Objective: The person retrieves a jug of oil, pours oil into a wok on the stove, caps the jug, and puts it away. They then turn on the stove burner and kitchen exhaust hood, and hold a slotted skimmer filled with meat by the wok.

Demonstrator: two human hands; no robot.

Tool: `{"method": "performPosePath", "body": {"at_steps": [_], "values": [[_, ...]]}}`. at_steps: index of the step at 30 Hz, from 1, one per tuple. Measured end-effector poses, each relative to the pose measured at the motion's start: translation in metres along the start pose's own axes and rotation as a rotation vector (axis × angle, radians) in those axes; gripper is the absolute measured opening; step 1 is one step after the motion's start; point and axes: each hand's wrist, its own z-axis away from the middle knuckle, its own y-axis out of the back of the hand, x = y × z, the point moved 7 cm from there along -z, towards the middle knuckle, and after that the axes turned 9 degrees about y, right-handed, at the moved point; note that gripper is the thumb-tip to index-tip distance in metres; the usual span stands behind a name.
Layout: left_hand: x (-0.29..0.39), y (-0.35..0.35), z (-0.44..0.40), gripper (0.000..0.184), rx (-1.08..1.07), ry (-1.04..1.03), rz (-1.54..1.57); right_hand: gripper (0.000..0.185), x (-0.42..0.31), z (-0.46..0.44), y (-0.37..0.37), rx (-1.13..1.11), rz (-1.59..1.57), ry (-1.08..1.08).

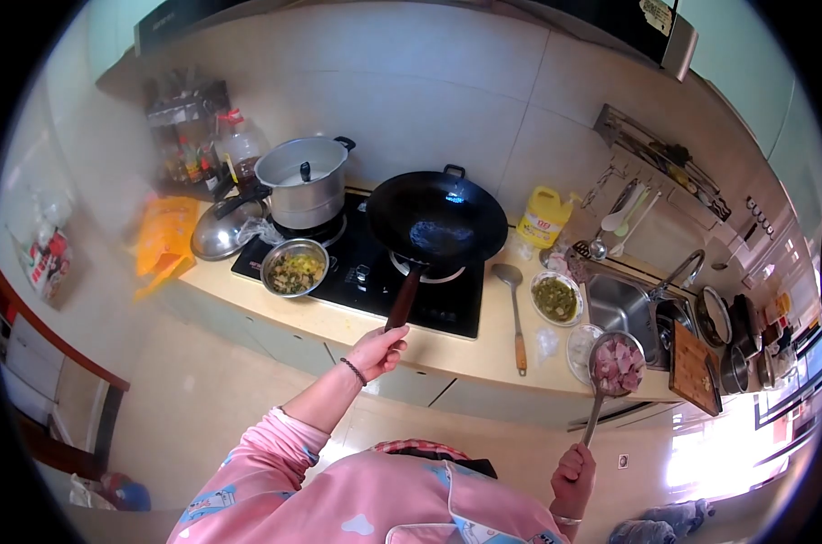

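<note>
My left hand [378, 354] is closed around the wooden handle of a black wok [436, 213], which sits on the right side of the stove. The wok's inside looks dark and shiny, with no food visible in it. At the lower right, my right hand [574, 473] grips the long handle of a large metal ladle [595, 419]. Pieces of pinkish meat [618, 364] fill its bowl, held over the counter edge near the sink. Whether the bowl has holes is hidden by the meat.
A steel pot [304, 195] stands on the left burner, a bowl of chopped food [295, 268] before it. Right of the stove are a spatula [517, 326], a dish of green food [557, 299], a yellow jug [544, 218], the sink [621, 304] and a cutting board [695, 367].
</note>
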Motion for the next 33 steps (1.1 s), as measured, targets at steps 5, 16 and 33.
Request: {"method": "performPosePath", "body": {"at_steps": [5,16,33], "values": [[0.001,-0.002,0.011,0.028,0.008,-0.033,-0.049,0.020,0.004,-0.002,-0.003,-0.017,-0.008,-0.034],[-0.026,0.033,0.022,0.055,-0.005,-0.046,0.122,0.017,0.012,-0.005,-0.012,0.056,0.038,-0.085],[-0.102,0.115,0.053,0.046,0.283,0.107,0.103,0.022,0.022,-0.016,-0.042,0.041,0.269,-0.080]]}}
